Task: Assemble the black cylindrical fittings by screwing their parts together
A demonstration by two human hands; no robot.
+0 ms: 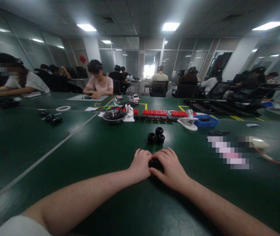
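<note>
My left hand (141,165) and my right hand (171,168) meet low over the green table, both curled round one dark, rounded black piece (156,164). The right hand's fingers arch over its far side, with the thumb along the near side. Left fingers press against its left end. Much of the piece is covered, so its exact kind cannot be made out. Just beyond the hands, three glossy black ribbed fittings (159,131) stand close together, apart from both hands.
Behind the fittings stand a metal bowl (114,120), white stands (188,124), red blocks (154,112) in a row and a blue bin (207,122). Black devices (53,118) lie left, a cable (265,156) right. A person (99,82) sits across the table.
</note>
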